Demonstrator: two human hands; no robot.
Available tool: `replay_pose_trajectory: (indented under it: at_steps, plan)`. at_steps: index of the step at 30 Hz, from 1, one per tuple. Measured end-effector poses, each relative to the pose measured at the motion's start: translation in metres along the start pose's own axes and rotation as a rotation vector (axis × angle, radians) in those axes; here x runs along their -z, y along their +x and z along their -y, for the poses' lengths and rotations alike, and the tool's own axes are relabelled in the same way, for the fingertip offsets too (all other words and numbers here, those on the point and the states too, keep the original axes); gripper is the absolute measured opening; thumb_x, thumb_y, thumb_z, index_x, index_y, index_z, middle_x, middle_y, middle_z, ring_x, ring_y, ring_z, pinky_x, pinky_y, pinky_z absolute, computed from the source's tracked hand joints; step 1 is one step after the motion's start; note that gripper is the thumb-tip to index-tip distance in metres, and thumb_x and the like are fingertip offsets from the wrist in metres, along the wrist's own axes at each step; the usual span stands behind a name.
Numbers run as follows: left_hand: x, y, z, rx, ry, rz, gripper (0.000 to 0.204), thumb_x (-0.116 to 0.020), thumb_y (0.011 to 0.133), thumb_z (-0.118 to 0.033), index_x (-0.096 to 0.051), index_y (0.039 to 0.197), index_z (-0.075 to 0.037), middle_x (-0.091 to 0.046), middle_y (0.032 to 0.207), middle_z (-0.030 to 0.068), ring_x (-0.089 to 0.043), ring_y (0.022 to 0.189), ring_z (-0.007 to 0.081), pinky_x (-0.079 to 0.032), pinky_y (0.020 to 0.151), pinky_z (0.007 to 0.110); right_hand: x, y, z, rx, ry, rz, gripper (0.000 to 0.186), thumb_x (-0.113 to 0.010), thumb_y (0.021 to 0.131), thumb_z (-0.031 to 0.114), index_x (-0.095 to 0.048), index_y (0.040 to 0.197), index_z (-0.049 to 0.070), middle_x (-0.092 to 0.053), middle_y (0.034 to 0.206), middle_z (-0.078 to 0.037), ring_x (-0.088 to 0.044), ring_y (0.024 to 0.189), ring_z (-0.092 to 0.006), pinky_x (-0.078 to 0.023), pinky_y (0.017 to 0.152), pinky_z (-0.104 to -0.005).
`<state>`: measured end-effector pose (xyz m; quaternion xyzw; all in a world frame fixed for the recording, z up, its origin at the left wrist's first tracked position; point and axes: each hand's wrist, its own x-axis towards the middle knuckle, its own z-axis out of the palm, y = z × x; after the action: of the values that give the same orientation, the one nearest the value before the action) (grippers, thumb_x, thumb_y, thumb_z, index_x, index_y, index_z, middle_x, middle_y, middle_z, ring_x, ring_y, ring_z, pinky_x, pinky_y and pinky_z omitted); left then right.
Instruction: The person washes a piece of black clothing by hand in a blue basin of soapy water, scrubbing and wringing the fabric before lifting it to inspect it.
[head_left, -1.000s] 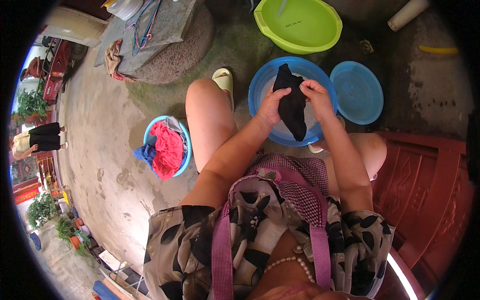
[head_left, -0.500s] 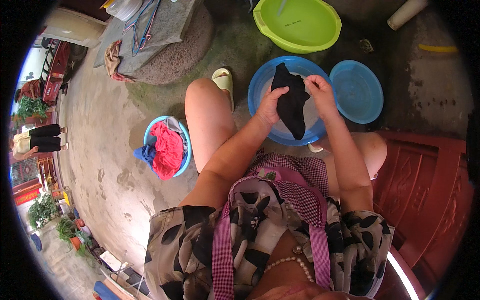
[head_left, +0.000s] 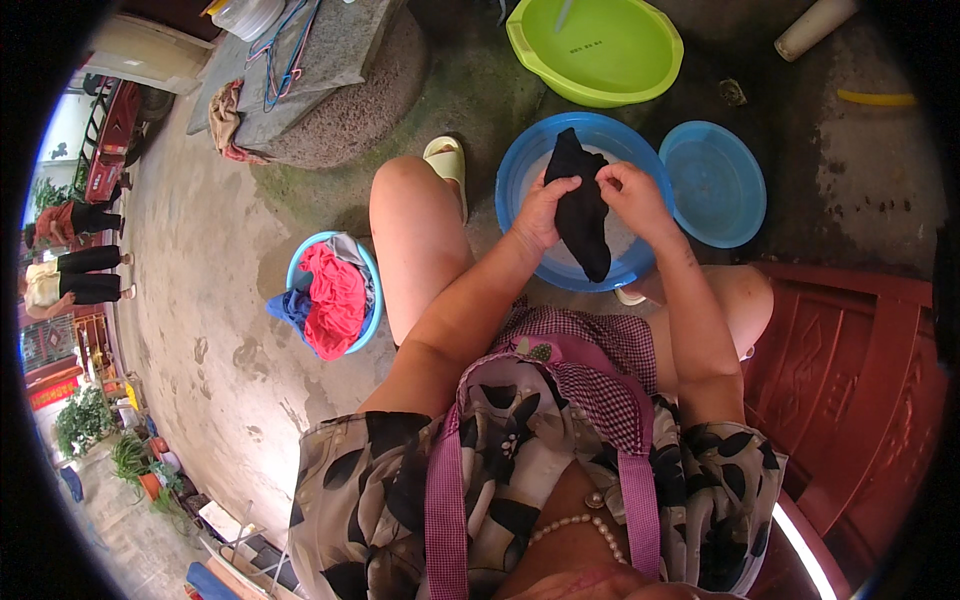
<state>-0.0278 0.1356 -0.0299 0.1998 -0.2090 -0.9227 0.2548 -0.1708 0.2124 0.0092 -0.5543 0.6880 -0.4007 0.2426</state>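
A small black garment point(head_left: 583, 220), perhaps a sock, hangs lengthwise over a blue basin point(head_left: 515, 160) of cloudy water. My left hand point(head_left: 540, 212) grips its left edge, with the thumb lying on top of the cloth and the other fingers hidden behind it. On the opposite side, my right hand point(head_left: 636, 202) pinches the garment's upper right edge between thumb and fingertips. Both hands are closed. The cloth's lower tip points toward me, close to the near rim of the basin.
A smaller blue basin point(head_left: 715, 185) stands to the right, and a lime-green tub point(head_left: 597, 95) beyond. At my left is a light-blue basket point(head_left: 376, 325) of red and blue clothes point(head_left: 335, 305). Hangers point(head_left: 283, 70) lie on a stone slab point(head_left: 340, 50). Two people point(head_left: 85, 275) stand far left.
My right hand has moved slightly left and down, onto the garment's edge. The left hand barely shifts. At the far left, a second person has come more into view.
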Motion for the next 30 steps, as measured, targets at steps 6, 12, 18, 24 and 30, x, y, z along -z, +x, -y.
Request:
replay_pose_trajectory:
  at_steps: [6, 12, 18, 24, 30]
  plan:
    - [-0.002, -0.001, 0.0, 0.0, 0.008, -0.012, 0.035, -0.055, 0.078, -0.009, -0.05, 0.113, -0.003, -0.058, 0.102, 0.0105, -0.058, 0.093, 0.0236, -0.047, 0.084, 0.036, 0.002, -0.002, 0.001, 0.101, -0.301, -0.009, 0.012, -0.053, 0.081, 0.009, -0.054, 0.092, 0.003, -0.055, 0.081, -0.007, -0.055, 0.071, -0.0165, -0.046, 0.065, -0.0284]
    - [-0.016, -0.005, -0.008, 0.006, -0.097, 0.03, 0.036, -0.056, 0.077, -0.005, -0.05, 0.112, -0.002, -0.059, 0.102, 0.0116, -0.06, 0.09, 0.0249, -0.05, 0.08, 0.038, 0.016, 0.004, 0.005, -0.333, 0.355, -0.048, 0.015, -0.053, 0.084, 0.012, -0.054, 0.094, 0.002, -0.057, 0.082, -0.009, -0.054, 0.075, -0.0189, -0.045, 0.069, -0.0295]
    - [-0.014, -0.004, -0.007, 0.013, -0.119, 0.064, 0.036, -0.057, 0.076, -0.005, -0.05, 0.111, -0.002, -0.059, 0.102, 0.0117, -0.059, 0.091, 0.025, -0.05, 0.08, 0.037, 0.014, 0.002, -0.002, -0.049, 0.222, -0.018, 0.013, -0.058, 0.081, 0.01, -0.057, 0.089, 0.001, -0.057, 0.083, -0.009, -0.054, 0.073, -0.0168, -0.044, 0.067, -0.0277]
    - [-0.004, -0.002, -0.003, -0.002, 0.01, -0.001, 0.04, -0.053, 0.076, -0.006, -0.048, 0.115, -0.002, -0.057, 0.103, 0.0113, -0.057, 0.094, 0.024, -0.046, 0.085, 0.036, -0.004, 0.002, -0.005, 0.054, 0.063, -0.018, 0.009, -0.058, 0.083, 0.012, -0.059, 0.086, 0.004, -0.055, 0.082, 0.002, -0.049, 0.07, -0.0081, -0.041, 0.063, -0.0223]
    - [-0.015, -0.005, -0.011, 0.016, -0.038, 0.061, 0.044, -0.053, 0.071, 0.002, -0.047, 0.114, -0.003, -0.057, 0.1, 0.0114, -0.059, 0.087, 0.0242, -0.05, 0.079, 0.037, -0.005, -0.001, -0.001, -0.452, 0.796, -0.089, 0.005, -0.061, 0.081, 0.015, -0.061, 0.083, 0.011, -0.054, 0.074, 0.006, -0.048, 0.068, -0.0058, -0.036, 0.062, -0.0192]
